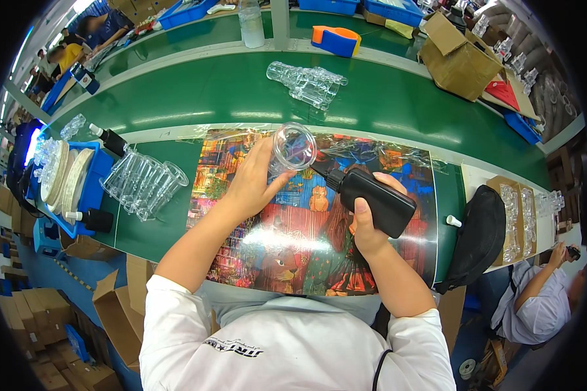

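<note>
Far left, at the bench edge: blue tray (pixel 98 171) w/ stacked white discs (pixel 64 174) standing on edge, a small black bottle (pixel 109 139) just past its far corner & another black bottle (pixel 92 219) at its near corner. Just right of the tray, a batch of clear plastic tubes (pixel 143 182) lies on the green bench top (pixel 176 241), touching each other. Centre: colourful picture mat (pixel 293 241) under clear film, covering the near bench. Left hand (pixel 251 179) is up over the mat, fingers curled round a clear round plastic cup (pixel 293 147), gripping it from the left w/ open mouth tilted toward the camera. Right hand (pixel 366 225) is closed round a black squeeze bottle (pixel 377 199), thumb on its near side, nozzle pointing far-left & meeting the cup's lower right rim; can't tell if it's inside or just touching. Both held above the mat, not resting. Beyond, on the green conveyor belt (pixel 385 107), a 2nd pile of clear plastic parts (pixel 310 83) sits well apart from the hands; further off an orange-and-blue tape dispenser (pixel 336 39). Right: open cardboard box (pixel 460 58) at the far side, small white cap (pixel 454 221) on the bench just right of the mat, black cap-like bag (pixel 477 238) at the bench's right end, then another person in white (pixel 535 300) seated lower right
</note>
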